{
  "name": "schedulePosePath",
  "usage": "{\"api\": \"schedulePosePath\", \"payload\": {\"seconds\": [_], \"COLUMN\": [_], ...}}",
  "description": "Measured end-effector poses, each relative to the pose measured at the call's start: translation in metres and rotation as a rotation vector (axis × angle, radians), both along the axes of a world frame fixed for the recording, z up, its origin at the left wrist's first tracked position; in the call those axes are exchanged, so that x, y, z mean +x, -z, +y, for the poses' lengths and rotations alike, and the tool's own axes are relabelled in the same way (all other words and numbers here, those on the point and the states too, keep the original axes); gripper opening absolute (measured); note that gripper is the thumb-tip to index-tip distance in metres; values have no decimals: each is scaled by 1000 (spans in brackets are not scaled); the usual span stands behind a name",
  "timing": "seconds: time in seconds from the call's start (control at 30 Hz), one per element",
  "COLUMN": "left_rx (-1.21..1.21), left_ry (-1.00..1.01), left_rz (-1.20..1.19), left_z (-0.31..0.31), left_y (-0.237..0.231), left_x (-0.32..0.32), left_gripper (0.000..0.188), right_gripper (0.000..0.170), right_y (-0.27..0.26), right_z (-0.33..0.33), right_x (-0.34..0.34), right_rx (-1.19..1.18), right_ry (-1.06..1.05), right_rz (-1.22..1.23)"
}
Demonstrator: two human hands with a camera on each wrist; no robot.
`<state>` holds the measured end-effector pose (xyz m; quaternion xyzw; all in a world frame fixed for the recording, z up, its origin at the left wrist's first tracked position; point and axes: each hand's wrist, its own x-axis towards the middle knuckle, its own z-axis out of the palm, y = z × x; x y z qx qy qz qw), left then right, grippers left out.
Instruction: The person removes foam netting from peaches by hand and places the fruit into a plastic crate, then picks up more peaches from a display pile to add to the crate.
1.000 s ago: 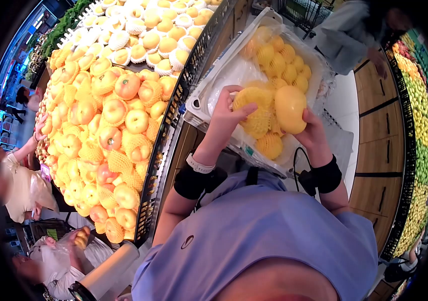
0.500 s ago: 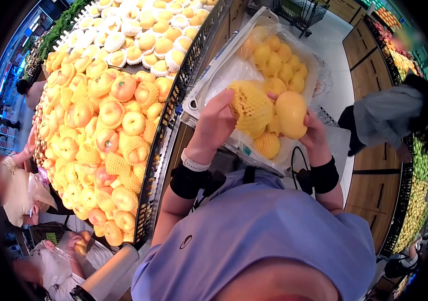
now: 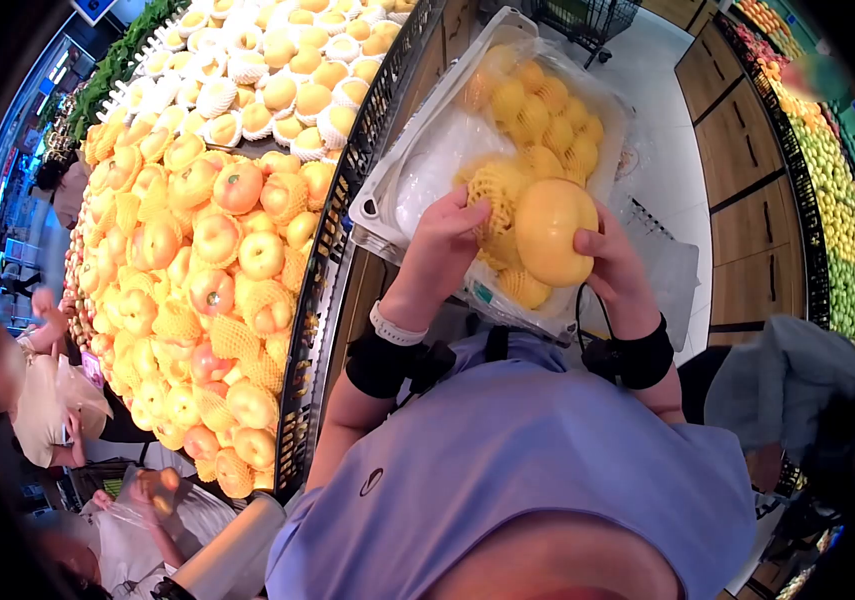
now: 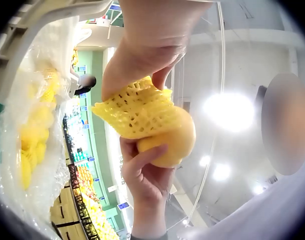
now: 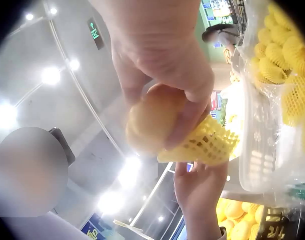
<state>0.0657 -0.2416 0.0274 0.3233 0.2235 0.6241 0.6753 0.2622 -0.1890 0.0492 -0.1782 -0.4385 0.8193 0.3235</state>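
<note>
My right hand (image 3: 615,258) grips a smooth yellow mango (image 3: 557,232), fingers and thumb about its side. A yellow foam net sleeve (image 3: 493,198) is pinched between thumb and fingers of my left hand (image 3: 444,245). In the left wrist view the foam net (image 4: 140,111) lies against one end of the mango (image 4: 181,137), most of the fruit bare. From the right wrist the net's open mesh (image 5: 202,145) shows beside the fruit. Below both hands stands a white plastic crate (image 3: 372,205), lined with clear film and holding several net-wrapped mangoes (image 3: 537,115).
Left of the crate rises a display of peach-coloured fruit (image 3: 217,240) behind a black slatted edge (image 3: 322,240). Another fruit shelf (image 3: 847,240) runs along the right. A person in grey (image 3: 787,385) is close on the right, and a shopping cart (image 3: 587,22) stands at the back.
The mango has come left and now overlaps the net sleeve in the head view. My left hand holds the sleeve lower down. The person in grey has walked nearer along the right side.
</note>
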Motion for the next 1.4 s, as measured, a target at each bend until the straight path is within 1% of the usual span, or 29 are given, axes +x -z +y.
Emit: {"api": "schedulePosePath", "payload": {"seconds": [0.03,0.13,0.2,0.23,0.33,0.43,0.53,0.63,0.73,0.83,0.87,0.97,1.0,1.1,1.17,1.23,1.3,1.33,1.4], "left_rx": [-1,-88,-136,-159,-70,-6,-34,-80,-126,-134,-76,-95,-195,-70,-86,65,410,262,-16], "left_ry": [17,49,75,87,104,43,-73,-86,-106,-198,-212,-79,-82,-215,-346,-583,-913,-815,-614], "left_rz": [-14,-114,-198,-240,-143,-133,3,70,185,550,252,212,97,357,632,918,1191,978,561], "left_z": [1,1,0,1,4,3,11,14,18,12,13,10,11,6,10,13,19,20,24], "left_y": [3,16,14,12,5,-12,3,5,-1,-26,-15,-7,-7,-7,7,14,17,18,13], "left_x": [-5,-13,-14,-14,-6,0,-9,-4,10,7,9,-6,-4,-5,-7,-5,0,3,4], "left_gripper": [49,52,47,45,47,51,49,45,41,39,38,39,36,32,28,25,23,23,22], "right_gripper": [67,68,71,73,70,68,68,75,73,78,78,76,73,71,71,69,66,63,59], "right_y": [1,20,43,44,35,19,15,2,-9,-2,4,9,9,4,0,-8,-19,-16,-17], "right_z": [2,8,18,20,17,24,31,14,2,1,6,13,14,17,20,22,21,24,24], "right_x": [1,14,22,21,16,8,14,6,-25,-36,-33,-19,-17,-17,-18,-22,-28,-31,-38], "right_rx": [35,-98,-243,-315,-371,-307,-309,-79,199,132,82,36,70,93,188,279,363,374,481], "right_ry": [12,-16,-100,-141,60,64,175,289,270,256,203,42,47,42,78,105,129,142,232], "right_rz": [-31,103,322,432,319,232,274,163,152,1,13,-10,-34,-143,-258,-357,-446,-422,-441]}}
